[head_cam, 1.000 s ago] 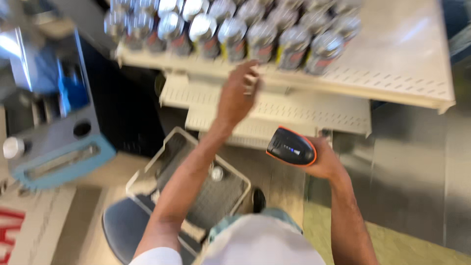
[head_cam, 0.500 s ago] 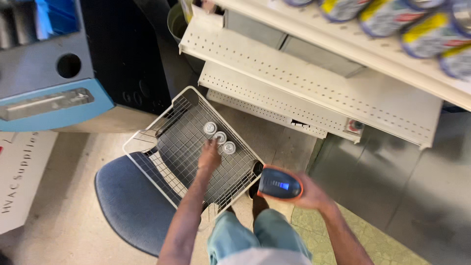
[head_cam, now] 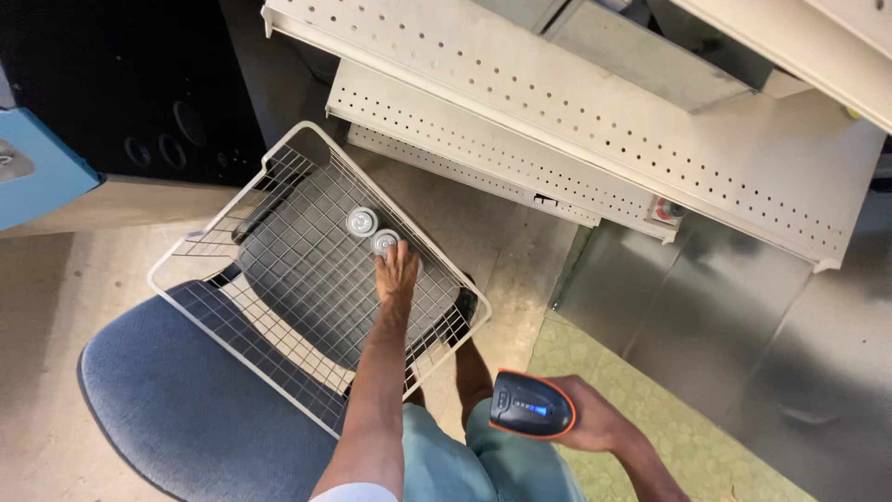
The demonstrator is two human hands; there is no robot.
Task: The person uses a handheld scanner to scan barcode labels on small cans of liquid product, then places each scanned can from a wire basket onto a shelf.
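Note:
My left hand (head_cam: 398, 275) reaches down into a white wire basket (head_cam: 189, 236) and lies over a can that it hides. Two silver-topped cans (head_cam: 361, 221) (head_cam: 385, 244) stand upright in the basket just beyond my fingertips. The basket rests tilted on a blue padded chair seat (head_cam: 186, 409). My right hand (head_cam: 602, 429) is low at the right, near my knee. It holds a black and orange handheld scanner (head_cam: 531, 405) with a lit blue strip on top.
White perforated metal shelves (head_cam: 576, 121) jut out above the basket, at the top and right. A shiny metal panel (head_cam: 743, 325) stands at the right. A black cabinet (head_cam: 121, 93) and a blue object (head_cam: 28, 177) are at the left. The floor is beige with a green patch (head_cam: 650, 372).
My left hand came down from the shelf of cans into the basket and now covers the nearest of three cans. The view has tipped down from the shelf. The scanner stays in my right hand.

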